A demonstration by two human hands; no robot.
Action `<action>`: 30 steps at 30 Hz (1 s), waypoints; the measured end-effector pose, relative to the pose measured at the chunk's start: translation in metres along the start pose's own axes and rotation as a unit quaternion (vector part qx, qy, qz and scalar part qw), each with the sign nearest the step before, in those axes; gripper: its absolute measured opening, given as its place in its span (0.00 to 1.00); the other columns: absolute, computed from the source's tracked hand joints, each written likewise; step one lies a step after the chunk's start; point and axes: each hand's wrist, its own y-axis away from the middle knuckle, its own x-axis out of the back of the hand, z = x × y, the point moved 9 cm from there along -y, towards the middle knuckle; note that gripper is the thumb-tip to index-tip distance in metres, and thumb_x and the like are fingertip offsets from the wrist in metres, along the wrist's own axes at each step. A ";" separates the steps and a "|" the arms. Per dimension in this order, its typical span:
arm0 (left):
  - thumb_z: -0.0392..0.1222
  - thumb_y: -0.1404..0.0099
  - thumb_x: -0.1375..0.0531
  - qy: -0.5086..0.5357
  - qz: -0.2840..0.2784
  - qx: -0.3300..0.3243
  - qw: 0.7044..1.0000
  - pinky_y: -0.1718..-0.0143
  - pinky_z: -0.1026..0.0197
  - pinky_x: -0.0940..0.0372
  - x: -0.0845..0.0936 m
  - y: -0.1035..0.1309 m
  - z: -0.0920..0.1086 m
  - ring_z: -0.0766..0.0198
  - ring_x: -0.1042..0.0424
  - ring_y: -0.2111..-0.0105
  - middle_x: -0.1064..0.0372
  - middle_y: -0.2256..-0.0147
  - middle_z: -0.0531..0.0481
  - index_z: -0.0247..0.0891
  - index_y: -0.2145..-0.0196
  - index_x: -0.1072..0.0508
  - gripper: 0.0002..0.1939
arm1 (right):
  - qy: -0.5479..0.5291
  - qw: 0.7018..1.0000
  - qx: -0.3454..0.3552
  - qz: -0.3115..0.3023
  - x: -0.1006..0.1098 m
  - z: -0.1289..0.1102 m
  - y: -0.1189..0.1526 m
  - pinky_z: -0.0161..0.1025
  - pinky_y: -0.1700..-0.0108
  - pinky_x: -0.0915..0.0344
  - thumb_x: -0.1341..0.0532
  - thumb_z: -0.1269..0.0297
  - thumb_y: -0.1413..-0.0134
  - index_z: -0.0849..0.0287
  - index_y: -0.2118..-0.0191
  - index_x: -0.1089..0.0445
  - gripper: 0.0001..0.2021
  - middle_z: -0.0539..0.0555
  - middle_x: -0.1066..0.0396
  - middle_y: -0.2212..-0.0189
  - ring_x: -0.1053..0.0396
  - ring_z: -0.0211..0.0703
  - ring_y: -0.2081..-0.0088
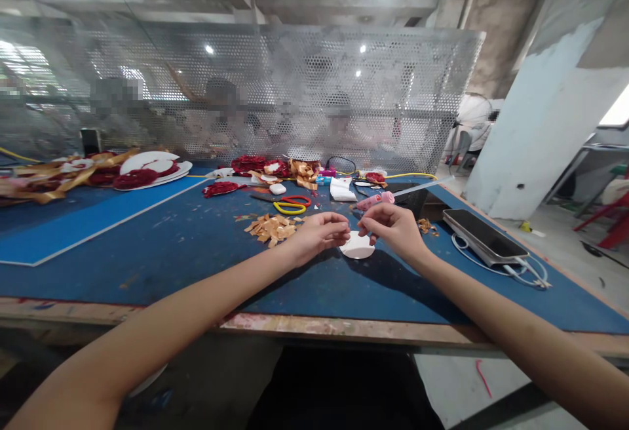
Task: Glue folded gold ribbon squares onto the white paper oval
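A round white disc (358, 246) lies on the blue tabletop, partly covered by my fingers. At its left edge my left hand (322, 236) has its fingers curled together; whatever they pinch, if anything, is too small to make out. My right hand (393, 227) is over the disc's right side, thumb and fingertips drawn together, their contents hidden. Just behind it rests a pink glue gun (376, 200) with a clear stick. A pile of gold ribbon pieces (272, 228) is left of my left hand, with scissors (292, 204) with yellow and red handles behind it.
A phone (484, 233) with a coiled white cable lies at the right. Red and gold ribbon bundles (275, 168) line the back, before a perforated metal screen (295, 89) with people behind it. White discs (152, 171) and more ribbon sit at the left on a blue board (98, 214).
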 end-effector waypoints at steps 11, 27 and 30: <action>0.37 0.47 0.35 -0.138 0.006 -0.134 0.981 0.68 0.65 0.34 0.002 -0.001 0.034 0.69 0.29 0.73 0.28 0.74 0.51 0.34 0.71 0.29 0.07 | 0.079 0.997 -0.009 0.003 0.006 0.009 -0.005 0.32 0.80 0.36 0.37 0.60 0.56 0.61 0.74 0.32 0.09 0.49 0.32 0.82 0.34 0.35 0.80; 0.38 0.46 0.37 -0.202 -0.011 -0.186 0.962 0.66 0.64 0.33 -0.004 0.004 0.043 0.67 0.28 0.73 0.28 0.74 0.52 0.34 0.70 0.28 0.06 | 0.173 0.967 -0.046 -0.181 -0.030 0.026 0.009 0.31 0.80 0.44 0.42 0.56 0.48 0.61 0.59 0.31 0.15 0.46 0.34 0.86 0.36 0.36 0.82; 0.38 0.46 0.37 -0.204 -0.011 -0.188 0.961 0.66 0.65 0.33 -0.005 0.005 0.044 0.68 0.29 0.73 0.28 0.74 0.52 0.34 0.70 0.28 0.05 | 0.196 0.966 -0.032 -0.165 -0.028 0.025 0.008 0.31 0.80 0.46 0.40 0.55 0.50 0.61 0.60 0.31 0.15 0.46 0.35 0.85 0.38 0.35 0.82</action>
